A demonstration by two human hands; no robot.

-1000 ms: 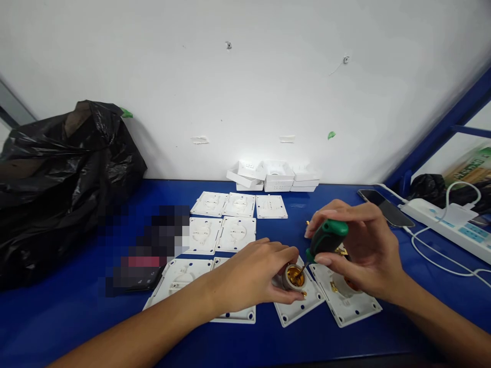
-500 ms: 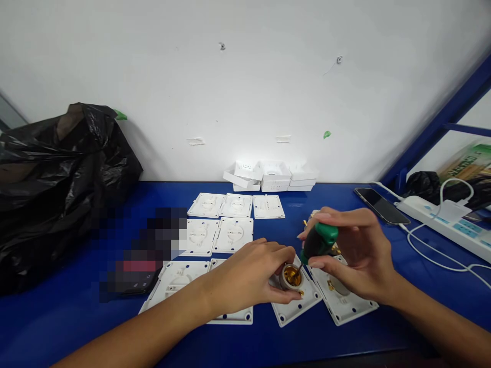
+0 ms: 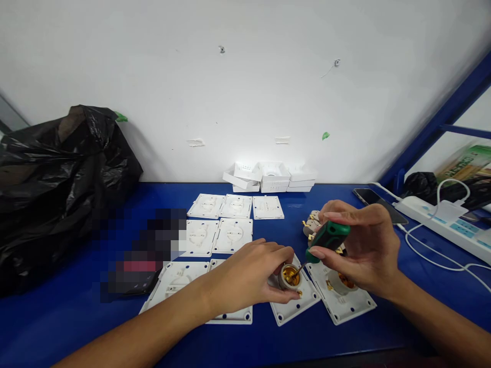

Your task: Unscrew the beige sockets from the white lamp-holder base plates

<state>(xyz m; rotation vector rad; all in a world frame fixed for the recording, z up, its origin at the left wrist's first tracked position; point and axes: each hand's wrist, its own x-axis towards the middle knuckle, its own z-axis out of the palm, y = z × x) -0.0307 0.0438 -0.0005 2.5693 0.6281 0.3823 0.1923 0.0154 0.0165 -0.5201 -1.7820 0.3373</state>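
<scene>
My left hand [image 3: 270, 268] is closed around a round lamp socket [image 3: 290, 277] with a pale rim and a brass inside. That socket sits on a white square plate [image 3: 286, 313]. In my right hand [image 3: 366, 250] is a screwdriver [image 3: 330, 239] with a green and black handle, gripped between thumb and fingers. Its shaft tilts down to the left, and its tip is inside the socket; the exact contact is hidden. A second plate [image 3: 355, 309] under my right hand bears another lamp socket [image 3: 342, 282]. Behind the screwdriver lie several loose sockets [image 3: 311, 225], partly covered by my hand.
Several white plates [image 3: 236, 235] lie in rows left of centre. White boxes [image 3: 275, 179] are stacked against the wall. A black plastic bag [image 3: 65, 189] stands at left beside a pixelated area. A phone [image 3: 378, 204], a power strip [image 3: 448, 220] and white cables are at right.
The screwdriver's handle has tipped further right and lower with my right hand, its tip staying in the socket. More of the second socket and the loose ones shows. My left hand holds still.
</scene>
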